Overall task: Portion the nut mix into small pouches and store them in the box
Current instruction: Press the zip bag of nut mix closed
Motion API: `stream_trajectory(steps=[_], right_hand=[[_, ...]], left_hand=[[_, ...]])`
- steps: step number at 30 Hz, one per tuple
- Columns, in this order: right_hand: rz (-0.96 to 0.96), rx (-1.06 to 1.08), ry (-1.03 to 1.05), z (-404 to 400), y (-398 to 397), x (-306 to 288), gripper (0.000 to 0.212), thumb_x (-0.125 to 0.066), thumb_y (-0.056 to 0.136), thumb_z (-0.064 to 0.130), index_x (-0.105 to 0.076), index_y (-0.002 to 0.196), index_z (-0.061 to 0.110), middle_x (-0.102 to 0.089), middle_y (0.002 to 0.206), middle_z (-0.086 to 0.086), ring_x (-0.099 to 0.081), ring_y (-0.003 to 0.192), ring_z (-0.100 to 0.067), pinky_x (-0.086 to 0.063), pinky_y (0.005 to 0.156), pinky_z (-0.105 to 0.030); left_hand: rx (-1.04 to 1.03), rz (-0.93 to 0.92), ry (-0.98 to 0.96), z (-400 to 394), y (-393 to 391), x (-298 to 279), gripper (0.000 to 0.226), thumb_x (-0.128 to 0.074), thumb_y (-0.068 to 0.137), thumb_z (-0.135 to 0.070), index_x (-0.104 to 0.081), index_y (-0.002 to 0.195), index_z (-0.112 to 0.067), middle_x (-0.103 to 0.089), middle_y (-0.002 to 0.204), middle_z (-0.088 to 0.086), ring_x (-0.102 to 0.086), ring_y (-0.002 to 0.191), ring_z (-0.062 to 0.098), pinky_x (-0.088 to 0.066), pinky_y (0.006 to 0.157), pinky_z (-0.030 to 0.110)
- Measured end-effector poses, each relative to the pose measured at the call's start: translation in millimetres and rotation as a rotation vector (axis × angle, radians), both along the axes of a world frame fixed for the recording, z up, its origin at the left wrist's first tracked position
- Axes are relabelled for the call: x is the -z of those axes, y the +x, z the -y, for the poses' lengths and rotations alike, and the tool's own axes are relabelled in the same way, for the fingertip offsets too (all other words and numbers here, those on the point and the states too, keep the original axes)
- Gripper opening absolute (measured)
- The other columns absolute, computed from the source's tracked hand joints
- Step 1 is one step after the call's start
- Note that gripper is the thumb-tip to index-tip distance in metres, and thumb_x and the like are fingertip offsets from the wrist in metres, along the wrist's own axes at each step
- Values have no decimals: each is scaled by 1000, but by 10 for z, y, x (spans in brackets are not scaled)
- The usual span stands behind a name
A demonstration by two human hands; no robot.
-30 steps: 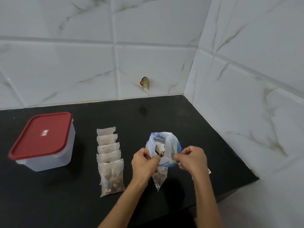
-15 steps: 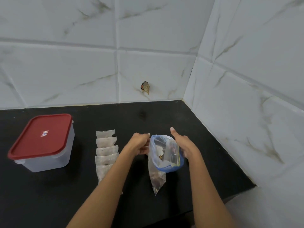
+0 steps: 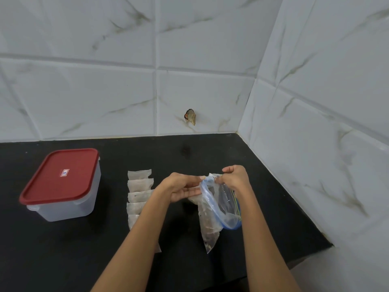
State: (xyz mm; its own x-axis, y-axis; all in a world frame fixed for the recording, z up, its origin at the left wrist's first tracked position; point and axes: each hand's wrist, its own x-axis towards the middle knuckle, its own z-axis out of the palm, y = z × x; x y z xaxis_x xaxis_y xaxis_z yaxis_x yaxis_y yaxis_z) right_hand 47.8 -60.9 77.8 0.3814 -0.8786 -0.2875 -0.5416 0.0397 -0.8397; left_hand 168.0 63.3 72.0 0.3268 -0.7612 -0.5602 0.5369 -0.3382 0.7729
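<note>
Head view: the zip bag (image 3: 223,205) rim is pinched by the right hand (image 3: 235,178); the left hand (image 3: 183,188), fingers relaxed, is held just left of its mouth, above the tabletop (image 3: 147,150).

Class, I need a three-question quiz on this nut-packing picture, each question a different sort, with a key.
1. True or false: the box has its red lid on.
2. Which hand pinches the zip bag rim? A) left hand B) right hand
3. Fill in: the row of pouches lies between the box and the ____.

Key: 1 true; 2 B; 3 zip bag.
</note>
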Motion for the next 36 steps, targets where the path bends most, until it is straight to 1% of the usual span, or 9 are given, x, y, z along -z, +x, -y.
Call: stream_trajectory(steps=[4,13,19,23,25,28,31,33,36], right_hand=[[77,32,44,-53,28,-14,47,-72,73,-8,-56,113,10,-56,107,-7,-56,103,-24,-50,90,-36],[132,47,23,-157,40,-8,36,-68,77,-10,-64,106,11,-59,99,-3,-58,97,-20,-50,82,-30],[142,-84,133,-99,-37,-105,43,-70,69,-10,-65,107,10,-65,100,-11,-63,90,-24,-55,78,-36],[219,-106,250,-133,-38,-139,23,-70,79,3,-65,98,15,-64,97,-9,-60,80,-16,-48,62,-27],[220,-111,180,-125,-50,-118,29,-70,77,-3,-63,99,14,-65,94,-9,-60,78,-15,-46,59,-24],[90,-101,-194,-123,-67,-103,37,-68,71,-9,-62,101,12,-67,79,-5,-63,77,-15,-49,65,-26],[14,-104,-502,-209,-40,-145,32,-67,72,-4,-60,93,19,-62,72,4,-61,73,-11,-50,70,-27],[2,-133,-536,-226,-24,-155,32,-68,75,-1,-60,97,21,-60,75,6,-60,75,-9,-51,72,-27],[2,-159,-342,-168,-47,-158,33,-74,76,15,-62,107,17,-64,88,3,-63,86,-13,-53,81,-31]], left_hand=[[9,-28,-7,-33,-41,-55,31,-73,79,-3,-64,107,4,-69,98,19,-73,75,24,-59,55,29],[26,-5,-22,-56,-118,-108,19,-69,80,4,-64,98,2,-66,101,17,-69,81,26,-60,57,33],[-43,428,51,25,-128,-82,19,-71,76,6,-65,84,-10,-64,96,8,-64,85,19,-56,66,30],[-41,755,143,86,-111,1,25,-74,76,-3,-55,68,-17,-60,82,2,-61,74,11,-56,68,28],[8,873,218,94,-105,26,22,-73,75,-5,-56,66,-14,-59,79,3,-59,70,11,-54,64,26],[-37,1043,228,82,-104,44,8,-70,78,-5,-67,82,-12,-65,87,3,-63,80,14,-53,65,25],[-114,1145,163,60,-161,65,13,-65,77,-2,-61,82,-13,-63,84,3,-60,78,15,-49,62,23],[-104,1162,147,49,-185,79,14,-64,77,-4,-58,81,-17,-62,84,1,-58,74,12,-44,56,19],[-54,1116,153,13,-143,64,13,-70,78,-17,-60,86,-20,-61,81,-3,-56,71,8,-43,56,18]])
